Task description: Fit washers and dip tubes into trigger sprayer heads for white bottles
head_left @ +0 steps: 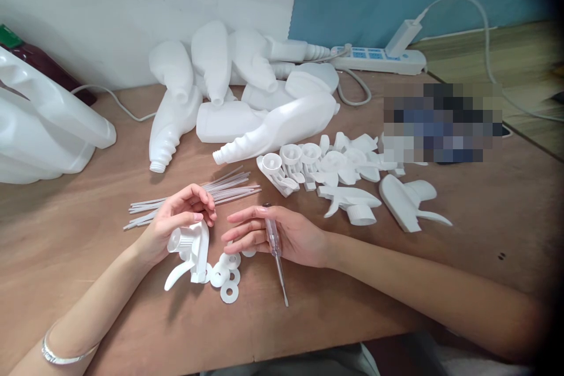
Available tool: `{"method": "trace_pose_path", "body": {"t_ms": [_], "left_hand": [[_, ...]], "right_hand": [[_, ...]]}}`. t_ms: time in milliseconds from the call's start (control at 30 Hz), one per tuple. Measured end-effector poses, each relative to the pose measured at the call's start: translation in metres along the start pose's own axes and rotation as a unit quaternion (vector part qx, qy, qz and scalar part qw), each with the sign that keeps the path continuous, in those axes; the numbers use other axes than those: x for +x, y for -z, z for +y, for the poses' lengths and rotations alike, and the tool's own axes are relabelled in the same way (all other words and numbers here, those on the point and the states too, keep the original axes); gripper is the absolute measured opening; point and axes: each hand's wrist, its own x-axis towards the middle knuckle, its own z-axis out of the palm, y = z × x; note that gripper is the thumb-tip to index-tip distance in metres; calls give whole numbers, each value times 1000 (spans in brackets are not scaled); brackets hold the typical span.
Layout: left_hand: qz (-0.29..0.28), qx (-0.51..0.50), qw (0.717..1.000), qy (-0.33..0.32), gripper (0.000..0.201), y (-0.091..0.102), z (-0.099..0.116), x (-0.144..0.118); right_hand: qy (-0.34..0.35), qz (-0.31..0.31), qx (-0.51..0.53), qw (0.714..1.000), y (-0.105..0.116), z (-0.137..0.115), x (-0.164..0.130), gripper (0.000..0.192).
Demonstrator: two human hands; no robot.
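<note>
A white trigger spray head [200, 252] is held in my left hand [178, 214], its round collar facing left and its trigger hanging down. My right hand [295, 238] holds a screwdriver [273, 238] with a clear handle, the metal tip pointing down toward the table; the other fingers reach out to the left. Between and below the hands lie several flat white washers [229, 292], partly overlapping. Behind my left hand, thin white dip tubes [229, 188] lie in a loose bundle.
White spray bottles [282, 126] are heaped at the back, near a power strip [374, 60]. More spray heads [348, 161] lie right of centre. Large white jugs [44, 123] and a dark green-capped bottle [42, 61] lie at left. A blurred item [445, 123] sits at right.
</note>
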Motion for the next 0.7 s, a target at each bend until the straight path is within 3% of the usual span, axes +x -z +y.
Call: {"method": "trace_pose_path", "body": {"t_ms": [333, 700], "left_hand": [[-9, 18, 1000, -9, 12, 0, -3, 0], [3, 65, 998, 25, 11, -1, 2, -1]], "right_hand": [[12, 5, 1, 1000, 3, 0, 1, 37], [53, 32, 35, 998, 1, -1, 1, 46]]}}
